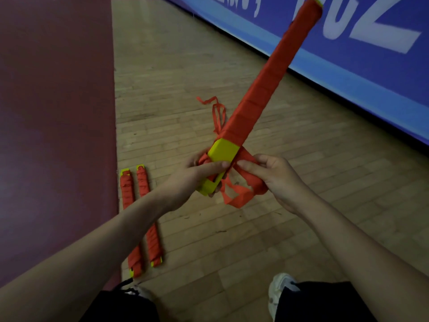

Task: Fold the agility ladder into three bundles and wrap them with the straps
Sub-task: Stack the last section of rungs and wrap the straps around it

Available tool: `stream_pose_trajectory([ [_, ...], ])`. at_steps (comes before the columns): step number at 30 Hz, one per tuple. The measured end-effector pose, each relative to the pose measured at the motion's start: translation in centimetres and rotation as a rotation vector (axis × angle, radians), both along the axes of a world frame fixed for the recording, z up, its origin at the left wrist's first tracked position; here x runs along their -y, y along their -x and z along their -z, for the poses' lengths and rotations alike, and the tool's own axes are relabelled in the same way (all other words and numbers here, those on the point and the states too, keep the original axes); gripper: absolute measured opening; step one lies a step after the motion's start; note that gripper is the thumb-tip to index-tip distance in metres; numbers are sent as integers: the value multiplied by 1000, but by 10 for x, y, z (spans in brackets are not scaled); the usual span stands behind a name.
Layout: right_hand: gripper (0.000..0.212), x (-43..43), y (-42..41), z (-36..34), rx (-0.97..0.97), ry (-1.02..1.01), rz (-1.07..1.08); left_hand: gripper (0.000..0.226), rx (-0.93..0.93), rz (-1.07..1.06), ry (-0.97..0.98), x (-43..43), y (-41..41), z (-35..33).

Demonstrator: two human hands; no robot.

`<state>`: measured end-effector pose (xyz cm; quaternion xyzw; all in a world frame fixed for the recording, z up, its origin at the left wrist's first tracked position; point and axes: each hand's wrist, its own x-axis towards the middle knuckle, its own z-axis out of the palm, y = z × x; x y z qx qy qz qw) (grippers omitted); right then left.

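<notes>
Right of the finished bundles [151, 238], steadies third bundle [262, 89] with left grip [185, 180] clamped on it, pinches loose strap [239, 196] in right grip [274, 177] for winding.

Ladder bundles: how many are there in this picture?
3. Two lie side by side on the wooden floor, the left bundle and the right bundle, partly hidden. The third bundle is gripped by the left hand; the right hand holds its strap.

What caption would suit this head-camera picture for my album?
Left hand grips a red ladder bundle while right hand pinches its loose strap; two wrapped bundles lie on the wooden floor.
</notes>
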<state>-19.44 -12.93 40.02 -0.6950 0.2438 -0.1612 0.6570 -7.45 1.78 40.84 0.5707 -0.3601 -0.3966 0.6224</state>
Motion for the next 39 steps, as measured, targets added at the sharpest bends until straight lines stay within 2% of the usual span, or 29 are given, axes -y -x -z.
stream_pose_trajectory([
  [5,13,-2,-6,2,26,143,35,18,170,-155,-71,7,6,5],
  [6,18,-3,-7,3,31,153,38,20,215,-180,-95,8,7,8],
  [9,61,-8,-9,2,18,203,55,23,341,-211,-177,11,6,14],
  [10,69,-9,-9,2,7,217,75,25,415,-226,-211,11,6,16],
  [15,60,-12,-11,2,-138,267,239,36,872,-362,-315,17,29,19],
  [17,63,-13,-12,0,-169,272,270,46,989,-412,-336,20,35,20],
  [19,62,-13,-12,1,-172,234,274,50,1043,-422,-278,21,34,26],
  [23,62,-13,-14,4,-191,102,269,37,1202,-329,-124,18,32,36],
  [25,59,-13,-15,4,-180,42,278,35,1189,-295,-110,18,32,35],
  [30,31,-11,-17,7,-188,13,207,34,992,-210,-184,13,36,31],
  [33,30,-10,-16,5,-200,-41,147,50,838,-114,-293,10,31,13],
  [35,29,-10,-16,2,-180,-117,129,71,645,132,-421,3,14,-2],
  [37,30,-8,-16,0,-175,-189,124,92,502,381,-470,-6,-6,-12],
  [39,32,-8,-15,-1,-170,-256,108,94,579,396,-459,-11,-25,-5],
])
